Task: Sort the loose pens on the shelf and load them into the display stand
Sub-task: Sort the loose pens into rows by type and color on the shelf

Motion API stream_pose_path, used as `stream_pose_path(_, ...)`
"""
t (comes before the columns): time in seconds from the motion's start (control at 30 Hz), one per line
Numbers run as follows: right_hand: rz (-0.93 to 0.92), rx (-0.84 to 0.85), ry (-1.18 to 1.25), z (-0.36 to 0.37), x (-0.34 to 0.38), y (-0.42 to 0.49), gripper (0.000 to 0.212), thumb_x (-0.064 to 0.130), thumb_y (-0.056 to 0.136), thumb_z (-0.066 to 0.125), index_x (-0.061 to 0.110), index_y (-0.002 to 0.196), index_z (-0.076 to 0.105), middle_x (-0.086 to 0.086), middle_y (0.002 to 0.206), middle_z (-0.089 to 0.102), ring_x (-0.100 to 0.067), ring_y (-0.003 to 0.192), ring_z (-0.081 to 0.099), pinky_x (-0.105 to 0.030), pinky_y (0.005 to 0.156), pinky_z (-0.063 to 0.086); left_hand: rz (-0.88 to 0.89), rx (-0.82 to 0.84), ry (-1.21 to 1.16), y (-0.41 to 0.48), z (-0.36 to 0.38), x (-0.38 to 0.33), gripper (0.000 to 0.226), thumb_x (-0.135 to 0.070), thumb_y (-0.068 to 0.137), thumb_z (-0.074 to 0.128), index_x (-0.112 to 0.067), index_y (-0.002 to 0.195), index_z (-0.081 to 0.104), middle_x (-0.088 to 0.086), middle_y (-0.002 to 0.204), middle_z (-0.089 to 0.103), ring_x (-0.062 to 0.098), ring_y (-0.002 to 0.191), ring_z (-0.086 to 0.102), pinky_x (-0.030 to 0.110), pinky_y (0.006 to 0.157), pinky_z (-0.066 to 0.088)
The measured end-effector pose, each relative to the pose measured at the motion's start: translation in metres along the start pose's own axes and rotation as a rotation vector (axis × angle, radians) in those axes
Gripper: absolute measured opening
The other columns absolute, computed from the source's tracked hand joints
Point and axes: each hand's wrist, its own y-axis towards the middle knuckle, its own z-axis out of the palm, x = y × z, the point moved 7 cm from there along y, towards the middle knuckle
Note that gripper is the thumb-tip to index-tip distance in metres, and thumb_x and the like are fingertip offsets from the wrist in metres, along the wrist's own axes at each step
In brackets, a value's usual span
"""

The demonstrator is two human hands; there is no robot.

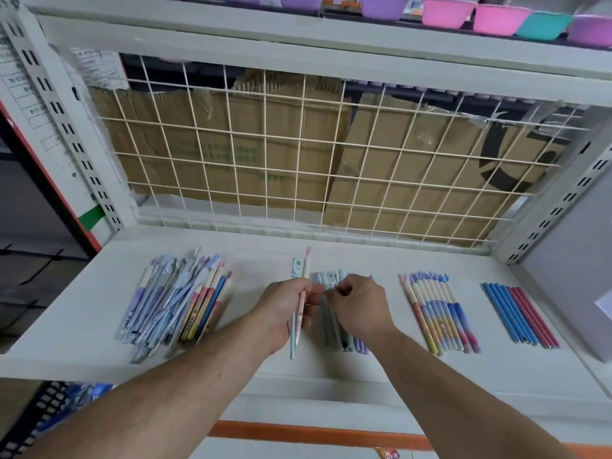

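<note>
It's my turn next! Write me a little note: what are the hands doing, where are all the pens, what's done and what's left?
Left hand grips two pens, lifted above the shelf.
Right hand is curled beside them, over the middle group; I can't tell if it pinches anything.
Done: three sorted lots lie on the shelf: the middle group, the pastel row and the blue-and-red row.
Left: the mixed heap on the left needs sorting. No display stand is in view, so loading looks not yet begun.
</note>
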Motion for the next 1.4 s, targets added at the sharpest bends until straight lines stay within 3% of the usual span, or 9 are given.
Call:
stream_pose_path(0.13,-0.016,0.083,0.215,0.002,0.011,-0.013,0.015,0.026,0.091,0.069,0.018,0.078,0.07,-0.002,0.072,0.069,-0.01,0.066,0.061,-0.024,0.073,0.05,0.074,0.009,0.027,0.0,0.008,-0.004,0.02,-0.019,0.083,0.067,-0.006,0.094,0.079,0.006,0.077,0.067,0.018,0.064,0.057,0.028,0.062,0.045)
stream_pose_path(0.23,-0.012,0.133,0.327,0.005,0.013,-0.017,0.006,0.02,0.09,0.068,0.019,0.084,0.07,-0.005,0.079,0.074,-0.015,0.071,0.069,-0.035,0.077,0.059,0.089,0.086,0.046,-0.005,0.022,-0.005,0.024,-0.02,0.091,0.058,-0.014,0.09,0.081,0.005,0.078,0.071,0.02,0.065,0.064,0.027,0.06,0.049)
stream_pose_path(0.37,-0.013,0.09,0.315,-0.005,0.003,-0.015,0.008,0.017,0.088,0.069,0.024,0.084,0.069,0.001,0.076,0.074,-0.016,0.071,0.071,-0.034,0.074,0.06,0.118,0.101,0.098,-0.01,0.041,-0.006,0.024,-0.025,0.094,0.057,-0.016,0.097,0.079,0.003,0.085,0.075,0.017,0.069,0.067,0.025,0.058,0.05)
stream_pose_path(0.57,0.002,-0.062,0.079,-0.046,-0.036,-0.006,0.008,0.025,0.091,0.07,0.018,0.095,0.069,0.007,0.079,0.067,-0.006,0.066,0.063,-0.014,0.056,0.045,0.134,-0.096,0.201,-0.001,0.054,-0.005,0.019,-0.024,0.093,0.052,-0.012,0.087,0.066,0.002,0.07,0.06,0.016,0.053,0.046,0.022,0.047,0.028)
stream_pose_path(0.67,0.035,-0.065,-0.057,-0.063,-0.062,-0.004,0.013,0.026,0.092,0.065,0.021,0.104,0.062,0.006,0.073,0.065,-0.009,0.056,0.063,-0.02,0.049,0.046,0.117,-0.075,0.181,0.002,0.068,-0.003,0.018,-0.022,0.096,0.047,-0.013,0.084,0.055,0.005,0.06,0.057,0.015,0.045,0.04,0.022,0.044,0.015)
stream_pose_path(0.87,-0.072,0.013,-0.448,-0.079,-0.087,0.005,0.018,0.016,0.094,0.051,0.021,0.11,0.056,0.0,0.079,0.064,-0.018,0.068,0.063,-0.032,0.058,0.052,0.083,-0.046,0.21,0.007,0.097,0.01,0.023,-0.019,0.093,0.051,-0.018,0.07,0.051,0.001,0.052,0.048,0.012,0.04,0.034,0.024,0.049,0.02)
stream_pose_path(1.07,-0.116,0.064,-0.6,-0.08,-0.09,0.013,0.011,0.011,0.09,0.047,0.02,0.088,0.052,0.004,0.076,0.051,-0.02,0.07,0.053,-0.025,0.045,0.027,0.071,-0.049,0.188,0.006,0.111,0.014,0.028,-0.013,0.089,0.052,-0.014,0.061,0.049,0.002,0.05,0.047,0.013,0.039,0.033,0.021,0.045,0.019)
stream_pose_path(1.17,-0.124,0.059,-0.587,-0.082,-0.092,0.015,0.009,0.017,0.093,0.046,0.02,0.085,0.05,0.003,0.079,0.05,-0.02,0.071,0.053,-0.024,0.045,0.025,0.068,-0.052,0.164,0.005,0.113,0.013,0.02,-0.012,0.085,0.053,-0.013,0.064,0.051,0.004,0.054,0.051,0.015,0.041,0.036,0.023,0.046,0.019)
stream_pose_path(1.4,-0.278,-0.059,-0.458,-0.082,-0.07,0.007,0.026,0.033,0.097,0.05,0.019,0.113,0.065,-0.001,0.11,0.064,-0.023,0.09,0.066,-0.03,0.069,0.05,0.173,-0.086,0.251,0.004,0.107,0.009,0.022,-0.014,0.084,0.06,-0.013,0.063,0.054,0.0,0.055,0.051,0.015,0.044,0.044,0.019,0.041,0.03)
